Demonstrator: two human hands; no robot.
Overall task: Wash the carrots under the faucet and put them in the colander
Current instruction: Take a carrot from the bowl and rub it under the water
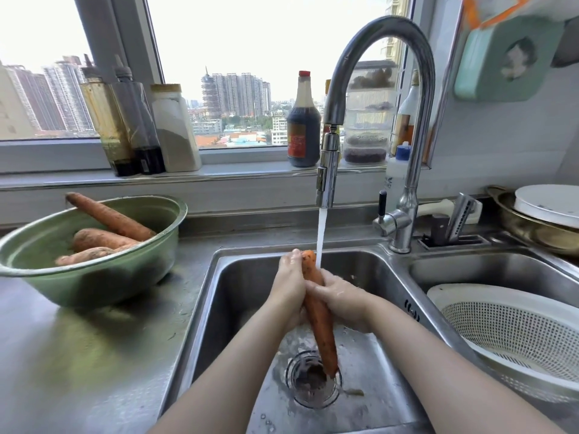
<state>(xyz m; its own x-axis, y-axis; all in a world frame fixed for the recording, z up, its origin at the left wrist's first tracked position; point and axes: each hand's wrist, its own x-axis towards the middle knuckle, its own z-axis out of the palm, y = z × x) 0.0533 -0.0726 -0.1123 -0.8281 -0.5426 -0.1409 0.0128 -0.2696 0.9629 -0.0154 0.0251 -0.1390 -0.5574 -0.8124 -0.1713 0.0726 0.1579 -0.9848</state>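
At frame centre, the left hand (289, 286) and right hand (341, 296) both grasped one carrot (319, 324), fingers wrapped round its upper half, under the faucet (327, 170) stream over the sink (238, 277). This carrot was mid-wash. Three soiled carrots (106, 239) lay in the bowl (103, 277) at left, unwashed. The colander (501, 327), lower right, showed no carrots; the right forearm and frame edge cut off its near side. Fingertips behind the carrot were hidden.
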